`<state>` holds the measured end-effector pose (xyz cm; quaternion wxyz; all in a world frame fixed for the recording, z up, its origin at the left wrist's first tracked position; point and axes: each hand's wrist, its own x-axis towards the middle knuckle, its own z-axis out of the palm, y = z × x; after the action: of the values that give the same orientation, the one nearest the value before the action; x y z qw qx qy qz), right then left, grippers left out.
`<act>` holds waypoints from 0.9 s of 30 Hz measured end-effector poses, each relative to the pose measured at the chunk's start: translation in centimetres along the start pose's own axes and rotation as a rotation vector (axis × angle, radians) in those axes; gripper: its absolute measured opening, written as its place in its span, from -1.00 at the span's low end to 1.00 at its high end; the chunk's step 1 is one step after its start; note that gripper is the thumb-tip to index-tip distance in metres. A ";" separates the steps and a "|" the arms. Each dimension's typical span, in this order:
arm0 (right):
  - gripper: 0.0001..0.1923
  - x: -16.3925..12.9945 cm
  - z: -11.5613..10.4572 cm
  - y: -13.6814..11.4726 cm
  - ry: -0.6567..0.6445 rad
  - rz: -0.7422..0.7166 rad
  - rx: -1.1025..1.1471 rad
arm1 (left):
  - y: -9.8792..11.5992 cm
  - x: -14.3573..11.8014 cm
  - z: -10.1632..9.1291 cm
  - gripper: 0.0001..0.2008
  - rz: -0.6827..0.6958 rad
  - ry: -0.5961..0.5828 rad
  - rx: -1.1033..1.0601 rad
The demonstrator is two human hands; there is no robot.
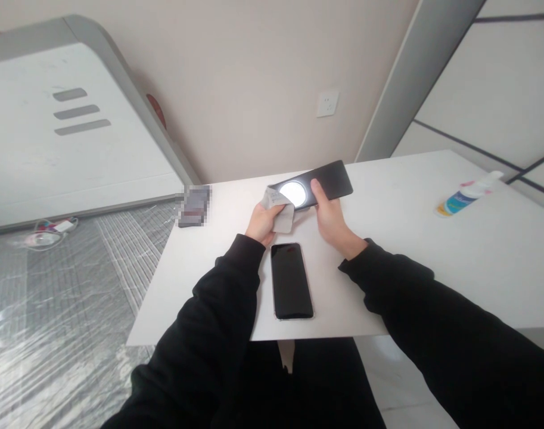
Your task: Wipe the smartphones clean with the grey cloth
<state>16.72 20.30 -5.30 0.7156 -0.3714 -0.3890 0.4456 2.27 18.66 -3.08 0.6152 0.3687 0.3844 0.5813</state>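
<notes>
My right hand (333, 220) grips a black phone (332, 180) above the white table, its thumb pressed on the dark glossy face. A bright white round spot glows on that face; whether it is a reflection or the screen I cannot tell. My left hand (263, 221) is closed on a grey cloth (283, 220), which covers the phone's left end. Below both hands, a second phone (292, 280) lies flat near the table's front edge, dark face up, in a clear-edged case.
A bottle with a blue and yellow label (463, 199) stands on the table (401, 286) at the right. At the left back edge is a blurred-out dark item (194, 205). Behind are a wall with a socket (328, 103) and a white-grey panel (70, 161).
</notes>
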 end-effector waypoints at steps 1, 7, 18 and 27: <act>-0.45 -0.1 0.1 -0.1 -0.025 -0.002 -0.012 | 0.0 0.1 -0.1 -0.79 0.000 0.012 -0.003; -0.55 -0.7 0.1 -1.3 -0.100 0.004 -0.083 | -0.5 1.0 -0.5 -0.80 0.019 0.114 -0.025; -0.54 -1.3 0.3 -1.2 -0.106 0.039 -0.131 | 0.9 0.4 -0.4 -0.83 -0.035 0.016 -0.039; -0.46 -0.3 -0.2 -0.6 0.013 0.009 -0.102 | 0.9 0.0 0.8 -0.56 -0.110 -0.089 -0.150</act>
<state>17.03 19.79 -4.89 0.6962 -0.4122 -0.4047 0.4261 2.66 18.70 -1.93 0.6887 0.3253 0.3317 0.5567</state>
